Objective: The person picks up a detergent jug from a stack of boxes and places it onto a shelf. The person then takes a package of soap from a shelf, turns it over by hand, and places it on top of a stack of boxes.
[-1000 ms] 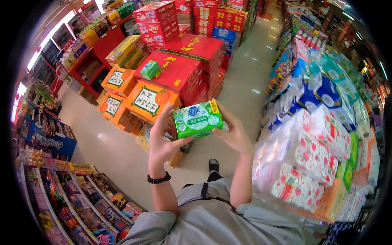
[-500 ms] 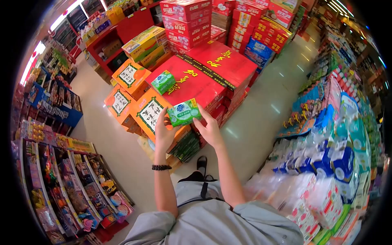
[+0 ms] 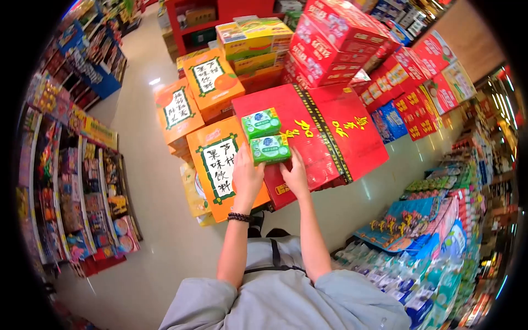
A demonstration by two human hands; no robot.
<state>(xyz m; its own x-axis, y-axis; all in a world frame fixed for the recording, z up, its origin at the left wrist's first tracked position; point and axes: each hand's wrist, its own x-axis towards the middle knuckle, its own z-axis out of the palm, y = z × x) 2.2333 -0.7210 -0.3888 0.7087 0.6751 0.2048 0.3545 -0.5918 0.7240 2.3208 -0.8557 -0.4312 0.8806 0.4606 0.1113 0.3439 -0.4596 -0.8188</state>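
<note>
Between my two hands is a green soap pack (image 3: 270, 149), over the left part of a large red box (image 3: 324, 159). My left hand (image 3: 248, 171), with a dark bead bracelet at the wrist, grips the pack's left end. At its lower right corner, my right hand (image 3: 295, 173) holds it with thumb and fingers. A second green pack (image 3: 260, 122) lies on the red box just behind the held one, close against it. Whether the held pack rests on the box cannot be made out.
Orange drink boxes (image 3: 220, 165) stand left of the red box. Behind are yellow cartons (image 3: 256, 37) and stacked red cartons (image 3: 330, 47). A shelf of small packaged goods (image 3: 71, 192) is at the left, bagged goods (image 3: 401, 269) at the lower right.
The view has turned right and come nearer the boxes. My hands have carried the held pack from in front of the boxes to beside the other green pack.
</note>
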